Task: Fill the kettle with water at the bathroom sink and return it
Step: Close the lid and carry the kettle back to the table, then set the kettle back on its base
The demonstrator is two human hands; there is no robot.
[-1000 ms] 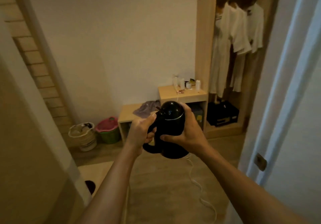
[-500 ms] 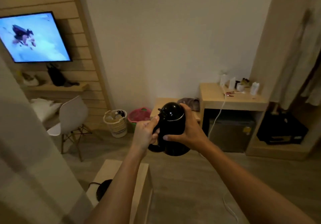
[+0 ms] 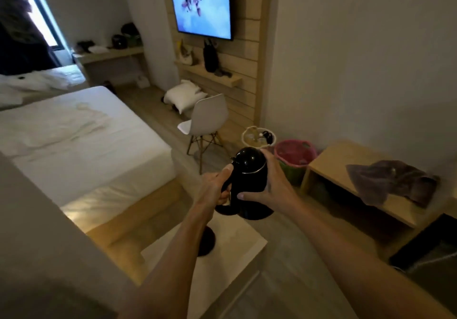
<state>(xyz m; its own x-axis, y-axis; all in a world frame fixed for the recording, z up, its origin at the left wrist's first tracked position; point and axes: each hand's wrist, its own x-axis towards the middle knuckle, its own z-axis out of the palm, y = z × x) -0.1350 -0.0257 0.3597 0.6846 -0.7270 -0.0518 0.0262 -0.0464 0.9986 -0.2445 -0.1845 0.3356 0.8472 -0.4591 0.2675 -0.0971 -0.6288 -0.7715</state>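
Note:
I hold a glossy black kettle (image 3: 248, 177) upright in front of me with its lid closed, in the middle of the head view. My left hand (image 3: 214, 187) grips its handle on the left side. My right hand (image 3: 272, 182) wraps around the kettle's body from the right. Below the kettle stands a low white side table (image 3: 237, 242), and a round black kettle base (image 3: 206, 240) lies on it, partly hidden by my left forearm. Whether there is water inside cannot be seen.
A white bed (image 3: 74, 140) fills the left. A white chair (image 3: 210, 118), a woven basket (image 3: 258, 136) and a pink-rimmed bin (image 3: 295, 152) stand ahead. A low wooden bench (image 3: 358, 170) with a grey cloth (image 3: 395, 180) is at the right. A television (image 3: 202, 1) hangs on the wall.
My view has swung left from the wardrobe and doorway into the bedroom, bringing the bed and the side table with the black base into sight. Both hands keep the same hold on the kettle.

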